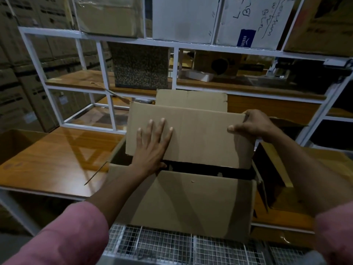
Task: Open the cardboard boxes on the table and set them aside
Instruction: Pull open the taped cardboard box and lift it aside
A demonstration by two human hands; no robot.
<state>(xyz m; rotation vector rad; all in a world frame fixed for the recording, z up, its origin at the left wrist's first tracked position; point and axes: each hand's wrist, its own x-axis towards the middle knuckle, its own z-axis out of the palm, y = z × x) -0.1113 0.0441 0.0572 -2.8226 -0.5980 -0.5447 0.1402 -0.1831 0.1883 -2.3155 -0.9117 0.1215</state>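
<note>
Cardboard box (191, 203) at the bench's (53, 161) near edge: the left hand (152, 148) presses flat on its far flap (200, 134), the right hand (252, 127) pinching that flap's corner.

A brown cardboard box (183, 199) sits at the near edge of the wooden counter (53, 159), its near flap (191, 203) folded toward the camera and a dark gap showing into its inside. The left hand (152, 148) lies flat on the far flap (191, 134), fingers (161, 129) straight and spread. The right hand (252, 127) grips that flap's right top corner, thumb on the near face, the other fingers curled behind the edge. Both forearms wear pink sleeves (72, 238). Another open cardboard box (273, 169) stands just to the right. Behind rises a white metal shelf frame (103, 60) holding a speckled box (140, 66) and white cartons (248, 20). A wire mesh (172, 243) lies below the counter edge.
</note>
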